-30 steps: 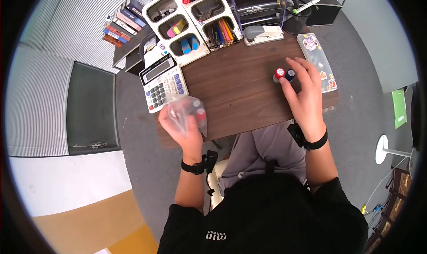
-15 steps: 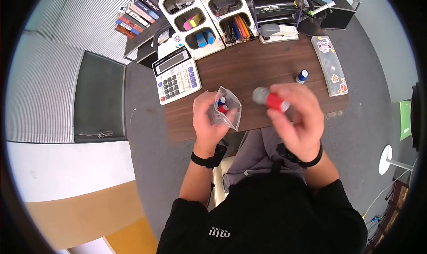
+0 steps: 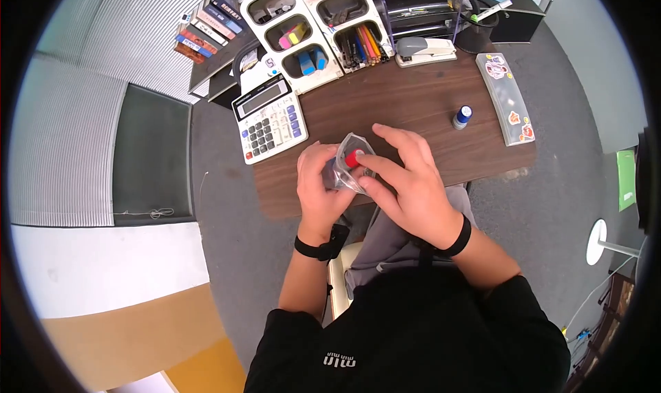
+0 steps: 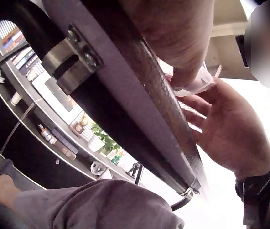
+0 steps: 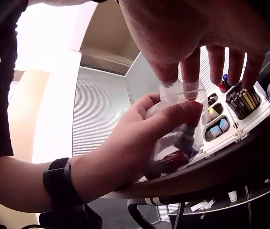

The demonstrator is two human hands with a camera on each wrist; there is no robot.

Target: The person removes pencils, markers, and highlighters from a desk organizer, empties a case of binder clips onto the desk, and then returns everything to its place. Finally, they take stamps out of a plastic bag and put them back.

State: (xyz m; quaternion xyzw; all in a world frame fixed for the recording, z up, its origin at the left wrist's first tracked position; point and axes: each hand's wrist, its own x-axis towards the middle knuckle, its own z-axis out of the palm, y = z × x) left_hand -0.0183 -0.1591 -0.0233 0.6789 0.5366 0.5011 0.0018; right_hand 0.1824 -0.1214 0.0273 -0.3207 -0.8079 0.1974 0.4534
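A clear plastic bag [image 3: 354, 142] is held upright in my left hand [image 3: 319, 190], its mouth facing up. Inside its mouth shows a red-capped small bottle [image 3: 353, 158]. The right wrist view shows darker bottles lower in the bag, seen through the plastic. My right hand [image 3: 421, 190] reaches in from the right, its index fingertip at the red cap and its thumb a little apart at the bag's rim. The other right fingers extend straight. A small blue-capped bottle [image 3: 462, 117] stands alone on the table to the right.
On the dark wooden table [image 3: 413, 97] a calculator [image 3: 270, 121] lies left of the bag. Behind are a white desk organizer [image 3: 323, 83] with pens and erasers, and a stapler [image 3: 425, 51]. A stickered clear case [image 3: 506, 100] lies along the right edge.
My right hand has taken the red-capped bottle from beside the blue one and carried it left into the bag. My left hand first moved rightward with the bag, then stayed nearly still.
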